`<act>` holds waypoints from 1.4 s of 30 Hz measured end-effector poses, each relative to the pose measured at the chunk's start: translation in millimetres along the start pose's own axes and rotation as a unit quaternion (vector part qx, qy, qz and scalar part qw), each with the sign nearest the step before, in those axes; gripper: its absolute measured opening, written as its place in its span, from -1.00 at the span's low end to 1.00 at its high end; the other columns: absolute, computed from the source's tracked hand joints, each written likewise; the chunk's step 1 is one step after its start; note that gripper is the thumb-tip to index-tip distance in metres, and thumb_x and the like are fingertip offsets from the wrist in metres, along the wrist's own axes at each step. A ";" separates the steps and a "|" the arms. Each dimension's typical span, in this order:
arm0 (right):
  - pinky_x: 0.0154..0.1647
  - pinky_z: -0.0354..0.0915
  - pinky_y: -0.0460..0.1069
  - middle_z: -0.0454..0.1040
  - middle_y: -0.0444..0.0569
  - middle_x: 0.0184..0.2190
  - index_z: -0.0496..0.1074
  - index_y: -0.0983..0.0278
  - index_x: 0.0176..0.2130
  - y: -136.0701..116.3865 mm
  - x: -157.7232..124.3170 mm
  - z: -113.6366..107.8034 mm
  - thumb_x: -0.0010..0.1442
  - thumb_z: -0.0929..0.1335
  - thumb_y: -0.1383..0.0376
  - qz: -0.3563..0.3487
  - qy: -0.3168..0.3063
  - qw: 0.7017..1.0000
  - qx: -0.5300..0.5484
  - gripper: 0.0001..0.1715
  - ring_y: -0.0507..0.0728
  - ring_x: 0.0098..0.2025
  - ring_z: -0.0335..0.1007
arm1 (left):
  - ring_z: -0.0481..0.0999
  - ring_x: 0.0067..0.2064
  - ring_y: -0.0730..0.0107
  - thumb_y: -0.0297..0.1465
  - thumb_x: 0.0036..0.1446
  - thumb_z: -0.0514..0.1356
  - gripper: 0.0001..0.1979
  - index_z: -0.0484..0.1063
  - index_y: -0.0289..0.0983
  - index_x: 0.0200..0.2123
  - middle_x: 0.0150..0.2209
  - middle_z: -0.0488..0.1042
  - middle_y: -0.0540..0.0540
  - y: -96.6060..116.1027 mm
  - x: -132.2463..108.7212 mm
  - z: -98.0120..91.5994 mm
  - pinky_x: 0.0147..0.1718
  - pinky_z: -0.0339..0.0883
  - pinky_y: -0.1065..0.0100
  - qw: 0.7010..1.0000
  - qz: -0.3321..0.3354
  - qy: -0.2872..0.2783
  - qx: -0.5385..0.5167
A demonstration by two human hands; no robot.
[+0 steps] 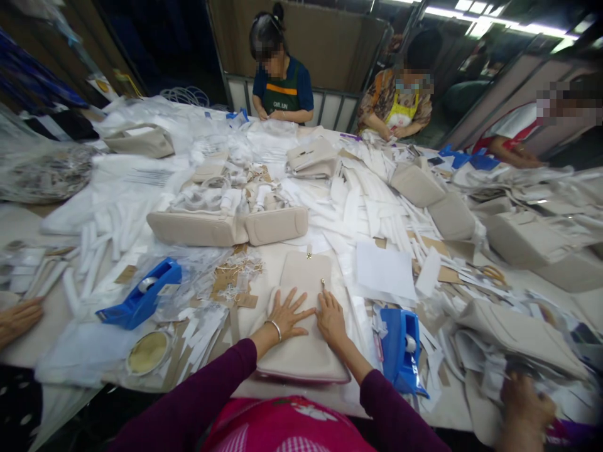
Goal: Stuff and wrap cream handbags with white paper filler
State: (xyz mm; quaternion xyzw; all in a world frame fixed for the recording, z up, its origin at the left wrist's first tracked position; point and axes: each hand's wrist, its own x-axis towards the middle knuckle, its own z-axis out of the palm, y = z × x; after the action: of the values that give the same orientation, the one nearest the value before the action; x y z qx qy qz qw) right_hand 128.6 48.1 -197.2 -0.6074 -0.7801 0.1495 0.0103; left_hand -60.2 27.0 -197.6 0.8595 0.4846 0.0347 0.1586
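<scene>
Bag lies flat on the table edge right in front of me, beige, metal end fitting pointing away. Left hand is palm down on it, fingers spread, gripping nothing. Right hand rests beside it, fingers together, tips just by the small metal piece; can't tell if they pinch anything. Status: both bits of hardware are on, panel looks smooth. No wrap or tape visible on this one, and the card tags sit loose off to the left, so I'd call it unfinished. Can't see whether it's stuffed. Both blue tape dispensers, left and right, are untouched.
</scene>
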 end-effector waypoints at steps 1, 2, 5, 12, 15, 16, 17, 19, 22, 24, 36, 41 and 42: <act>0.23 -0.07 0.11 0.01 0.07 0.29 0.15 0.32 0.20 3.7 3.2 -3.4 0.23 0.14 0.30 -0.016 0.013 1.000 -0.001 -0.44 0.20 0.31 -0.17 | -0.28 0.32 -0.19 0.00 -0.02 0.18 -0.22 -0.15 0.23 0.21 0.34 -0.16 -0.03 0.1 -0.3 0.4 0.05 -0.42 -0.47 1.000 0.000 0.003 0.001; 0.23 -0.08 0.11 0.02 0.05 0.28 0.16 0.31 0.20 7.4 7.2 -6.9 0.23 0.15 0.31 -0.030 0.023 0.999 -0.001 -0.45 0.19 0.30 -0.15 | -0.28 0.32 -0.19 0.00 -0.02 0.18 -0.22 -0.16 0.24 0.21 0.34 -0.16 -0.04 0.3 -0.6 0.6 0.04 -0.42 -0.46 1.000 -0.001 0.006 0.004; 0.19 -0.02 0.10 -0.02 0.07 0.29 0.11 0.31 0.22 15.7 22.4 -16.8 0.19 0.18 0.36 -0.044 0.042 0.998 0.002 -0.41 0.19 0.28 -0.13 | -0.26 0.32 -0.19 -0.01 -0.02 0.19 -0.23 -0.14 0.24 0.21 0.34 -0.16 -0.05 1.2 -1.0 0.5 0.05 -0.41 -0.46 1.000 -0.004 0.011 0.010; 0.06 0.03 0.08 0.33 0.10 -0.03 0.39 0.28 -0.07 6.6 52.6 -26.6 0.14 0.25 0.43 -0.129 0.005 0.992 0.005 -0.66 0.20 0.05 0.14 | -0.15 0.31 -0.09 0.00 0.01 0.15 -0.28 -0.10 0.22 0.21 0.31 -0.04 -0.17 -0.8 2.3 4.6 0.09 -0.37 -0.38 0.999 -0.004 0.020 0.025; -0.06 0.07 0.06 0.35 0.05 -0.17 0.43 0.25 -0.13 3.5 58.8 -22.8 0.09 0.32 0.40 -0.088 -0.008 0.994 0.061 -0.70 0.19 -0.08 0.19 | -0.04 0.28 -0.06 0.00 0.01 0.14 -0.29 -0.06 0.20 0.21 0.24 0.12 -0.19 -3.5 4.4 11.0 0.12 -0.28 -0.32 0.999 0.000 0.034 0.039; -0.08 0.06 0.05 0.35 0.04 -0.19 0.43 0.24 -0.13 3.9 58.8 -21.1 0.08 0.32 0.41 -0.078 -0.002 0.993 0.084 -0.69 0.18 -0.09 0.19 | 0.01 0.27 -0.06 -0.01 0.00 0.15 -0.28 -0.05 0.18 0.22 0.22 0.15 -0.19 -4.2 5.0 13.4 0.13 -0.24 -0.29 0.998 -0.002 0.044 0.046; -0.10 0.05 0.05 0.34 0.02 -0.22 0.44 0.22 -0.13 4.8 57.6 -19.6 0.08 0.32 0.43 -0.079 0.006 0.991 0.106 -0.68 0.17 -0.11 0.19 | 0.04 0.25 -0.06 0.00 -0.02 0.17 -0.26 -0.02 0.13 0.22 0.21 0.17 -0.20 -4.6 5.6 15.6 0.13 -0.21 -0.27 0.997 -0.007 0.057 0.052; -0.08 0.01 0.05 0.33 -0.04 -0.30 0.46 0.16 -0.14 7.9 51.8 -17.3 0.11 0.30 0.47 -0.099 0.027 0.985 0.142 -0.66 0.13 -0.15 0.20 | 0.10 0.21 -0.06 0.02 -0.06 0.20 -0.20 0.03 -0.02 0.23 0.20 0.17 -0.25 -5.0 6.5 19.6 0.13 -0.15 -0.24 0.994 -0.019 0.086 0.063; -0.04 -0.05 0.08 0.28 -0.10 -0.38 0.49 0.09 -0.18 13.8 40.2 -16.5 0.15 0.26 0.49 -0.148 0.060 0.972 0.171 -0.62 0.09 -0.22 0.18 | 0.15 0.16 -0.03 0.06 -0.09 0.19 -0.14 0.05 -0.18 0.23 0.17 0.20 -0.28 -5.3 7.5 23.8 0.13 -0.09 -0.20 0.989 -0.023 0.131 0.063; -0.02 -0.08 0.10 0.26 -0.10 -0.37 0.50 0.08 -0.18 17.1 35.0 -17.4 0.16 0.24 0.51 -0.174 0.079 0.965 0.179 -0.58 0.08 -0.22 0.17 | 0.20 0.12 0.00 0.09 -0.09 0.16 -0.13 0.05 -0.21 0.22 0.10 0.27 -0.26 -5.8 7.9 25.6 0.13 -0.07 -0.16 0.986 -0.024 0.154 0.055; -0.03 -0.08 0.12 0.24 -0.07 -0.36 0.47 0.14 -0.15 22.7 37.6 -23.3 0.13 0.21 0.51 -0.225 0.065 0.955 0.179 -0.58 0.11 -0.23 0.13 | 0.27 0.02 0.01 0.10 -0.07 0.13 -0.20 0.17 -0.27 0.13 -0.06 0.35 -0.22 -8.1 9.8 28.9 0.09 -0.01 -0.17 0.985 -0.022 0.158 0.063; -0.03 -0.06 0.10 0.31 -0.05 -0.31 0.43 0.22 -0.22 25.2 44.3 -31.4 0.15 0.23 0.46 -0.228 0.020 0.962 0.149 -0.73 0.12 -0.19 0.16 | 0.27 0.01 0.01 0.10 -0.09 0.15 -0.20 0.22 -0.30 0.11 -0.09 0.37 -0.22 -7.8 10.5 26.4 0.09 -0.01 -0.17 0.985 -0.022 0.155 0.067; -0.04 -0.06 0.10 0.33 -0.05 -0.30 0.42 0.23 -0.23 25.9 46.5 -34.5 0.16 0.24 0.44 -0.223 0.011 0.964 0.141 -0.77 0.13 -0.17 0.16 | 0.27 0.01 0.01 0.10 -0.10 0.15 -0.19 0.21 -0.31 0.11 -0.08 0.37 -0.23 -7.9 10.5 26.0 0.09 -0.02 -0.17 0.986 -0.022 0.152 0.066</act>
State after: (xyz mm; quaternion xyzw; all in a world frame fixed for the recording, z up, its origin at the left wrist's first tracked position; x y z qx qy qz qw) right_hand 147.7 105.6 -178.4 -0.4117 -0.8667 0.2457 0.1375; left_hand -55.6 33.5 -225.6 0.8417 0.5235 0.1297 0.0263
